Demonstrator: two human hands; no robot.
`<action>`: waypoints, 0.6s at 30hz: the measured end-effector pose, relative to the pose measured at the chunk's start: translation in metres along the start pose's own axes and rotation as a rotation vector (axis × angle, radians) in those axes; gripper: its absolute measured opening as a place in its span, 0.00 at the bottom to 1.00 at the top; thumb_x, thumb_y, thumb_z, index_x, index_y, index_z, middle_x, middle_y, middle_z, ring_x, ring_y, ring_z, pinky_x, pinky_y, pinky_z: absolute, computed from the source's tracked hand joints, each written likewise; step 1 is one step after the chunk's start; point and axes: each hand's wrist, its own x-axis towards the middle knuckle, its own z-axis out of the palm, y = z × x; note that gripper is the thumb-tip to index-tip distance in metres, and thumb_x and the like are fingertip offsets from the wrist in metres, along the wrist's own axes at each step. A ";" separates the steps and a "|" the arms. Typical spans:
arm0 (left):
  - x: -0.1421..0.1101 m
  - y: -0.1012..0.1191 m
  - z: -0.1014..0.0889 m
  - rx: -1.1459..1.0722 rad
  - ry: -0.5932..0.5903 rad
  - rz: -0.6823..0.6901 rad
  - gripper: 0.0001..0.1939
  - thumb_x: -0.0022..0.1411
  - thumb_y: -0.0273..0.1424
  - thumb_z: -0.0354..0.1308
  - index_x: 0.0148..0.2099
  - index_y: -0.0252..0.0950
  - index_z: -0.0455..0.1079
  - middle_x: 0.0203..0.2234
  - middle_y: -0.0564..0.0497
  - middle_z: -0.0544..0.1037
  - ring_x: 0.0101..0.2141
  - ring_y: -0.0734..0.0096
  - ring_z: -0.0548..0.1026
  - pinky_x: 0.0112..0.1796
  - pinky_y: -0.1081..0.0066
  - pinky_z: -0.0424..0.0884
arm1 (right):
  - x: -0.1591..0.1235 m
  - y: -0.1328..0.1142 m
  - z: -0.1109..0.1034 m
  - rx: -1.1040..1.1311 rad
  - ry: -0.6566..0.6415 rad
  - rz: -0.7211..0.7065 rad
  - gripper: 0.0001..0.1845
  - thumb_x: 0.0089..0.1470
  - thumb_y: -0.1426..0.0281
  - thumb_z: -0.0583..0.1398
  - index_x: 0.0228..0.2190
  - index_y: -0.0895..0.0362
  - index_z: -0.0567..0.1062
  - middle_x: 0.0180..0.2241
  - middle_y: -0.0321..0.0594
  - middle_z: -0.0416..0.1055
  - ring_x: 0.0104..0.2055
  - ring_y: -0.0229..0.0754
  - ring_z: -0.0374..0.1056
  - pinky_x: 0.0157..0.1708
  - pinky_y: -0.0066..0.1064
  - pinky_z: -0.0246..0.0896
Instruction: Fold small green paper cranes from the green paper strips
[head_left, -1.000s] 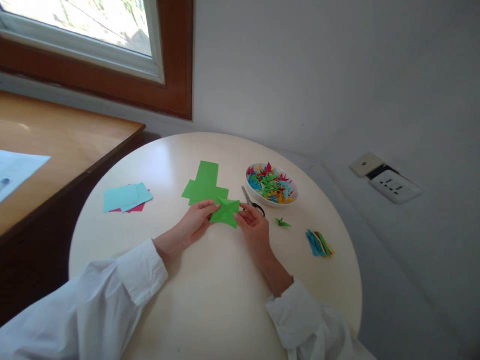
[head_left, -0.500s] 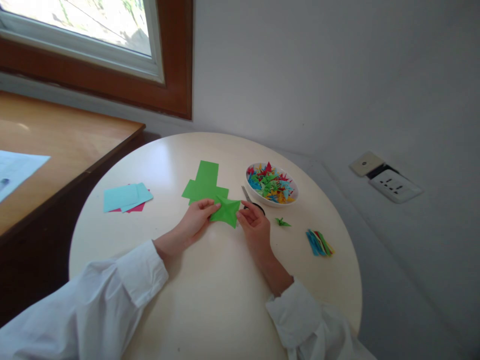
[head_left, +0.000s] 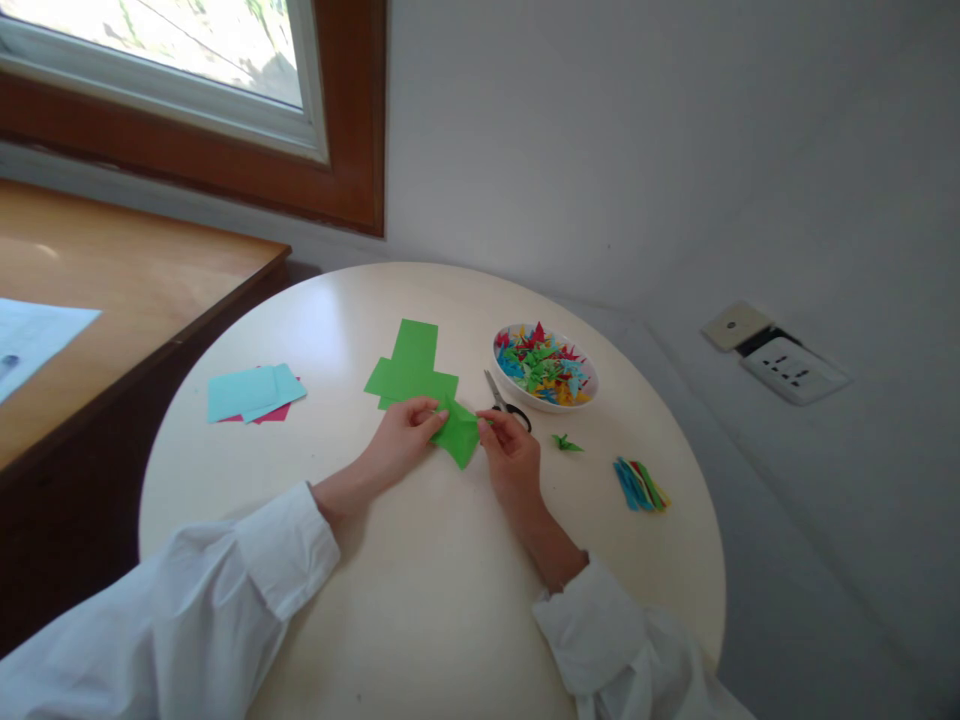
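Note:
Between my two hands is a creased sheet of green origami paper (head_left: 459,440), bent so that one corner points down toward me. My left hand (head_left: 401,438) pinches its left edge with thumb and fingers. On the opposite edge, my right hand (head_left: 512,452) grips it with closed fingertips. Just beyond the held sheet lie several flat green paper squares (head_left: 414,360), overlapping on the table. Scissors (head_left: 516,412) rest behind my right hand, their handles partly hidden by it. A small folded green paper crane (head_left: 567,443) sits to the right of that hand.
A white bowl (head_left: 546,406) full of colourful folded cranes stands at the back right of the round table (head_left: 420,610). Folded paper strips (head_left: 640,486) lie near the right edge. Light blue sheets (head_left: 241,396) over red ones (head_left: 274,415) are at the left.
The green sheet has gone from spread nearly flat to bent inward, its lower corner now pointing down. Both hands have come slightly closer together, still holding it.

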 end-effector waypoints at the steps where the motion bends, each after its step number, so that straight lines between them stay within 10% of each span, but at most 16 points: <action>1: 0.000 0.000 0.000 0.003 0.007 -0.006 0.12 0.45 0.36 0.64 0.28 0.32 0.69 0.18 0.53 0.73 0.22 0.74 0.69 0.24 0.75 0.63 | 0.000 0.000 0.000 0.011 0.007 0.010 0.08 0.45 0.66 0.61 0.29 0.56 0.75 0.28 0.37 0.73 0.29 0.35 0.68 0.29 0.27 0.63; 18: -0.006 0.006 0.005 -0.075 -0.113 -0.102 0.17 0.38 0.27 0.68 0.32 0.32 0.68 0.25 0.50 0.79 0.27 0.70 0.75 0.31 0.72 0.69 | 0.002 -0.009 0.001 0.077 0.088 0.098 0.10 0.40 0.64 0.63 0.27 0.58 0.75 0.21 0.34 0.71 0.22 0.33 0.63 0.22 0.27 0.59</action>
